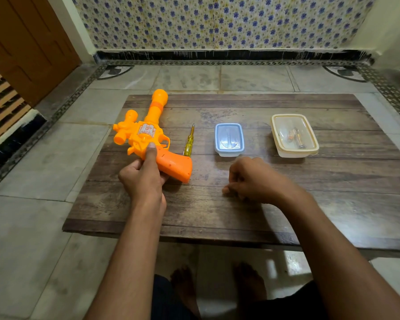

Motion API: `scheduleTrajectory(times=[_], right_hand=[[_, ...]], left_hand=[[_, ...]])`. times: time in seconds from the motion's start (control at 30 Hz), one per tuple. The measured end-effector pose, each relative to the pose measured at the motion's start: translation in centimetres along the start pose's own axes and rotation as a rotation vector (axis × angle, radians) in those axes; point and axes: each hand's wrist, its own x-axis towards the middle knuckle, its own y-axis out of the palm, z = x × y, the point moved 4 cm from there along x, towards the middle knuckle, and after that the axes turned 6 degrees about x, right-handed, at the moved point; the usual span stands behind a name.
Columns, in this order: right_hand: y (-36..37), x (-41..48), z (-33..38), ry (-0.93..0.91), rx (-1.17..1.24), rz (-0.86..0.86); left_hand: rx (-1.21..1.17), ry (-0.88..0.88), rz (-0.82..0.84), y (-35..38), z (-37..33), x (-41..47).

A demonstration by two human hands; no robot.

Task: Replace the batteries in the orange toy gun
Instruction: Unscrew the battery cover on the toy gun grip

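Observation:
The orange toy gun (146,132) lies flat on the left part of the wooden board (240,204), barrel pointing away from me. My left hand (143,176) grips it where the handle meets the body, index finger stretched along the side. A yellow-handled screwdriver (188,144) lies just right of the gun. A small box with a blue lid (229,139) sits mid-board. Further right, a clear box with a cream lid (295,135) holds batteries, seen dimly. My right hand (252,181) rests on the board with curled fingers, holding nothing that I can see.
The board lies low over a tiled floor (32,227). A brown door (28,42) stands at the far left, a patterned tiled wall (217,19) behind. My feet (185,285) show under the board's near edge.

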Motion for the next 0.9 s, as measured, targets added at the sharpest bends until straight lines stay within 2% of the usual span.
scheduleTrajectory(times=[0.23,0.53,0.6,0.77,0.9], right_hand=[[-0.8,-0.3,-0.5,-0.06,0.088,-0.089],[-1.2,-0.2,1.8,-0.207,0.052,-0.272],[-1.2,0.1,1.8,-0.178,0.005,-0.241],[-1.1,-0.3,0.7,-0.08,-0.035,-0.022],[-0.7,0.0,0.5,-0.074,-0.042,-0.016]], left_hand=[[-0.025,-0.033,-0.002,-0.1,-0.1,-0.1],[-0.084,-0.106,0.011,-0.1,0.0,-0.1],[-0.092,-0.111,0.011,-0.2,-0.1,0.0],[-0.103,-0.123,0.003,-0.1,-0.2,0.0],[-0.105,-0.128,0.002,0.0,-0.1,-0.1]])
